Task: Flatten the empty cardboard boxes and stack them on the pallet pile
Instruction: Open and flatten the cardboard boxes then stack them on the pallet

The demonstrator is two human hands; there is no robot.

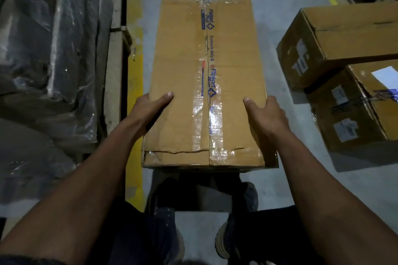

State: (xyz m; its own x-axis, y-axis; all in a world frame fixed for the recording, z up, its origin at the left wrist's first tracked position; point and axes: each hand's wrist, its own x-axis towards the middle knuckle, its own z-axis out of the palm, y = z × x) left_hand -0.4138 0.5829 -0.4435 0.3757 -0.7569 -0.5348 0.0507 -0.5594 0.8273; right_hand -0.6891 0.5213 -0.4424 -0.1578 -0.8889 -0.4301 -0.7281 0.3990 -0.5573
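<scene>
- The taped cardboard box (206, 84) is held at its sides by the left hand (148, 109) and right hand (267, 114).
- Each grip is clamped on the box, thumbs laid on top.

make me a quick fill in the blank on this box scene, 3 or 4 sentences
1. The left hand and right hand grip the long cardboard box by its two ____ sides.
2. The box's top seam is covered with clear printed ____.
3. The painted line on the floor left of the box is ____.
4. On the floor to the right sit ____ more cardboard boxes.

Missing words: long; tape; yellow; two
</scene>
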